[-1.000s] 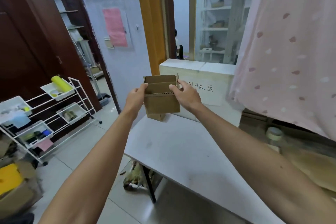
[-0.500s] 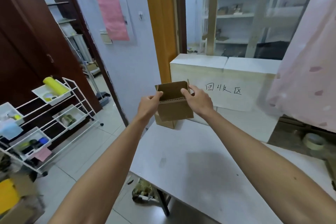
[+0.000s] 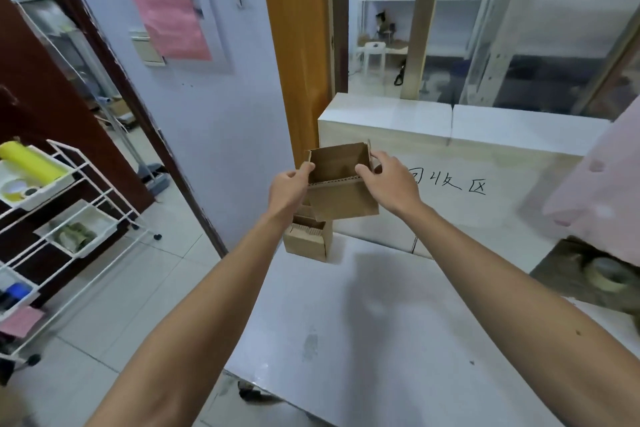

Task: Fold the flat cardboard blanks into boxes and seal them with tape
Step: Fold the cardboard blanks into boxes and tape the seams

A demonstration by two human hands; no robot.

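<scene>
I hold a small brown cardboard box (image 3: 341, 199) in the air above the far end of the white table (image 3: 381, 322). Its top is open toward me. My left hand (image 3: 289, 189) grips the box's left wall, thumb at the rim. My right hand (image 3: 388, 184) grips the right wall, thumb on the near rim and fingers behind. A second small cardboard box (image 3: 306, 239) stands on the table directly under the held one, partly hidden by it. A roll of tape (image 3: 607, 274) lies on a dark surface at the right.
A white bin (image 3: 450, 128) with handwritten characters stands behind the table's far edge. A white wire rack (image 3: 86, 204) with trays stands on the tiled floor at the left. Pink dotted cloth (image 3: 602, 177) hangs at the right. The table's left edge drops to the floor.
The view has tipped down and closer. The box stays held in both hands at about the same place, and the second box under it has come into view.
</scene>
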